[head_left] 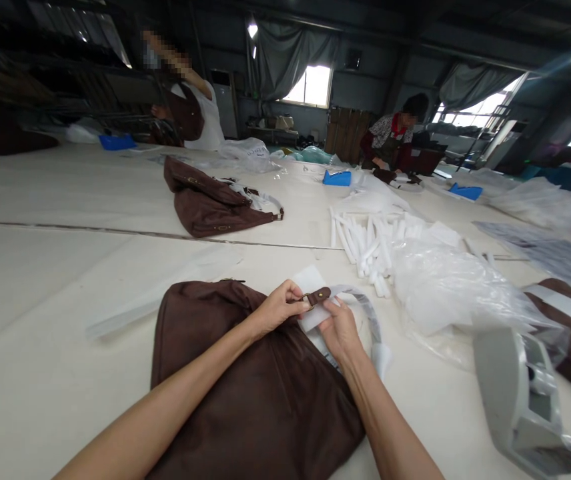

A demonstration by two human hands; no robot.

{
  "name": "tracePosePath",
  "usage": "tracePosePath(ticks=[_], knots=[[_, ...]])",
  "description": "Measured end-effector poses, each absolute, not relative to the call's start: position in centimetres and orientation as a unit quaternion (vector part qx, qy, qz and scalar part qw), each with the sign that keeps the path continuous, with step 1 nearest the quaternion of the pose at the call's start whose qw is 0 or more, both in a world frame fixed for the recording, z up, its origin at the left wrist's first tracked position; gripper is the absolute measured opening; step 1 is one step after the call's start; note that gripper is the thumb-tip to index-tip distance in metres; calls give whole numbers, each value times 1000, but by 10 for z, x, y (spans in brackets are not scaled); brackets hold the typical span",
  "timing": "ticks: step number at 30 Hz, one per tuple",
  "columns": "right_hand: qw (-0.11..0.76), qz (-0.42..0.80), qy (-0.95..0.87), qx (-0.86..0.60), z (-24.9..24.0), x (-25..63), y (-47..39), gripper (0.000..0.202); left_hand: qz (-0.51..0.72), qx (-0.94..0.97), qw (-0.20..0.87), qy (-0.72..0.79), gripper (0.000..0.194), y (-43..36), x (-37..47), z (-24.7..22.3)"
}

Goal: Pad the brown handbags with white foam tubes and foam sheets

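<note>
A dark brown handbag (245, 400) lies flat on the table in front of me. My left hand (281, 307) is closed, pinching the metal ring at the bag's strap end, from which a brown leather tab (321, 295) with a brass stud sticks out. Just right of it, my right hand (339, 328) has thumb and fingers together on a thin white wrapping sheet (310, 279) behind the tab. The strap (373, 317), wrapped in pale covering, curves round beyond my right hand. My right fingertips are partly hidden by the sheet.
Another brown bag (215, 203) lies farther back. White foam strips (365, 243) and clear plastic bags (445, 287) are heaped at right, near a grey tape dispenser (508, 400). A wrapped brown item (570, 333) lies at the right edge. Two people (205, 110) work across the table.
</note>
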State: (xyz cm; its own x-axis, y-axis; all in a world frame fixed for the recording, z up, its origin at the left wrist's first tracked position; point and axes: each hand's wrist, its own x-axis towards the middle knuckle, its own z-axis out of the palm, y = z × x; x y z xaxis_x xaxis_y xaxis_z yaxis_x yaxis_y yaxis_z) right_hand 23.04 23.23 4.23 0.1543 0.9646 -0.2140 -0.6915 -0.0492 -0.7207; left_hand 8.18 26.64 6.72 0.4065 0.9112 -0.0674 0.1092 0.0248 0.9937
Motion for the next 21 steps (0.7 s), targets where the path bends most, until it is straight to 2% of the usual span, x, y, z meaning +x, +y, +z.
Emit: tracePosePath(ticks=[4,7,8,13,15,17,19,21], knots=[[686,634,-183,-306,40,236,230,34,374,549,583,467,75,271,83,59],[683,627,-191,-323,39,239,228,36,375,519,599,481,95,273,84,59],[682,623,-193,-333,39,238,227,37,372,514,609,476,93,274,85,59],[662,617,-227,-359,43,241,215,38,358,510,633,460,52,275,87,63],[624,628,-255,-388,42,252,206,41,354,507,634,464,50,275,87,65],[584,615,-304,-434,37,269,196,55,348,505,639,465,49,275,88,67],[555,556,-393,-478,29,288,190,70,346,501,640,469,48,275,88,68],[524,437,-531,-502,22,302,188,72,349,496,636,477,50,275,88,68]])
